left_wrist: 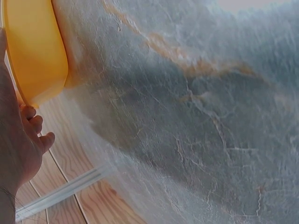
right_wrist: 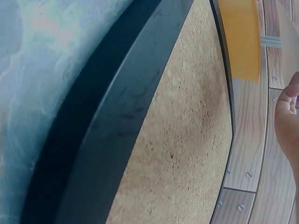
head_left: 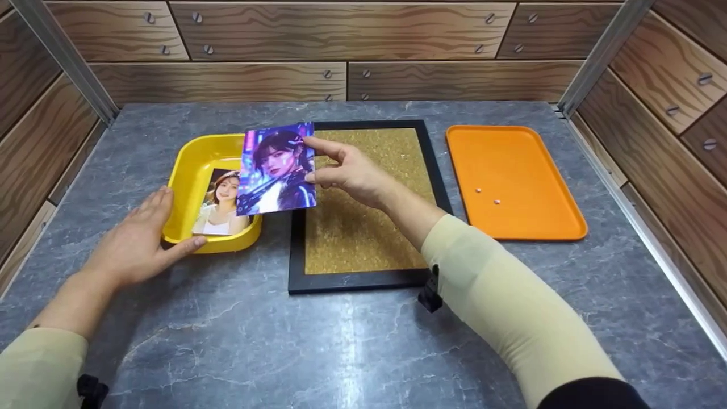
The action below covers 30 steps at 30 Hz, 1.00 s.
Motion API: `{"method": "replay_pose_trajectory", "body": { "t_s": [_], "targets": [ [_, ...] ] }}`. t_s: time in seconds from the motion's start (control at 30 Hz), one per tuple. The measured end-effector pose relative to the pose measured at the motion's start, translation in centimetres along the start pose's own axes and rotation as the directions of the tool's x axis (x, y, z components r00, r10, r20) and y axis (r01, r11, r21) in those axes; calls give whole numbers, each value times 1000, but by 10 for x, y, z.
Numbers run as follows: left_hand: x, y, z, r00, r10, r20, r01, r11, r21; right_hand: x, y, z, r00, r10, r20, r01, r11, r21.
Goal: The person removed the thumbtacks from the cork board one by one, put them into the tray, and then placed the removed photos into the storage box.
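My right hand (head_left: 358, 176) pinches the right edge of a photo card (head_left: 275, 170) printed with a purple-and-blue figure. It holds the card up, overlapping the yellow container (head_left: 216, 244) and the left side of a black-framed cork board (head_left: 369, 238) in the head view. In the right wrist view, the card's pale back (right_wrist: 289, 46) shows above the fingers. My left hand (head_left: 133, 238) rests against the container's near left corner, fingers extended along its left side and thumb at the front rim. Inside lies another photo card (head_left: 218, 210) showing a person in white, partly hidden by the held card.
An orange tray (head_left: 522, 170) lies right of the cork board, with two small whitish bits (head_left: 497, 201) on it. The grey marbled tabletop (head_left: 284, 346) is bordered by wood-patterned walls (head_left: 341, 34) at the back and both sides.
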<state>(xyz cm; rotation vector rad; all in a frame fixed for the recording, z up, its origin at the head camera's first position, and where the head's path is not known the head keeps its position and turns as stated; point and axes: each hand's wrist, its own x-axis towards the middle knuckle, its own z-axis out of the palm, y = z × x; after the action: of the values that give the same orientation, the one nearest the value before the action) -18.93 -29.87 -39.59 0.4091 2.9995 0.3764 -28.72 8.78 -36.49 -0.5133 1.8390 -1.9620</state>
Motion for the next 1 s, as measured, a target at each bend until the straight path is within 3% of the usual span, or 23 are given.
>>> {"method": "replay_pose_trajectory", "body": {
  "t_s": [0.4,1.0],
  "targets": [
    [1,-1,1,1000,2,-9,-2,1000,1,4,1,6,1000,7,10,-8,1000,26],
    [1,-1,1,1000,10,-25,-10,1000,0,18,7,23,1000,18,-1,-18,1000,-15]
  ]
}}
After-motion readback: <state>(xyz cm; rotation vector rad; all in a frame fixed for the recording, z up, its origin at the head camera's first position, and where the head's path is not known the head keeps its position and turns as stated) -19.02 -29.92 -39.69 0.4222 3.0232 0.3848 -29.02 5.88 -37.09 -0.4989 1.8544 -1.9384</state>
